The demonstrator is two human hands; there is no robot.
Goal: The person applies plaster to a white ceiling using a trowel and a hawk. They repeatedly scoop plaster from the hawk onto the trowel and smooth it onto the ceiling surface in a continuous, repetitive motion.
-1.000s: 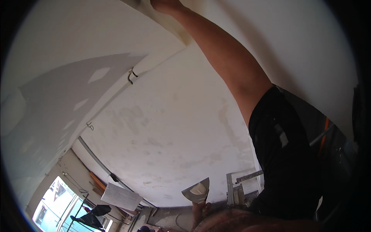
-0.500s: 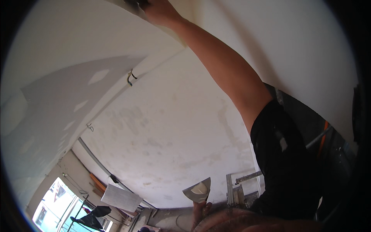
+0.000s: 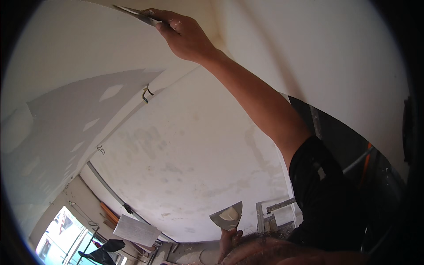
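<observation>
The fingers of the right hand [image 3: 190, 39] are closed on a thin scraper [image 3: 137, 15], thumb on the lower side. Its long axis runs up and to the left from the grip, and the blade shows almost edge-on, held up by the pale ceiling [image 3: 110, 53]; whether the whole edge touches I cannot tell.

The left hand [image 3: 229, 240], low down, holds a wide scraper [image 3: 238, 209] by its handle. This one points upward, flaring to a broad edge that rises toward the right, with white paste [image 3: 229, 214] on its face.

The two tools are well apart, with open air between them and the large wall [image 3: 207, 132] behind.

Farther out, the ceiling's grey panel [image 3: 79, 101] has a curved edge, with wires [image 3: 147, 93] near its far end. A metal frame [image 3: 259, 216] stands near the wall's lower right corner; a window [image 3: 62, 238] lies far left.
</observation>
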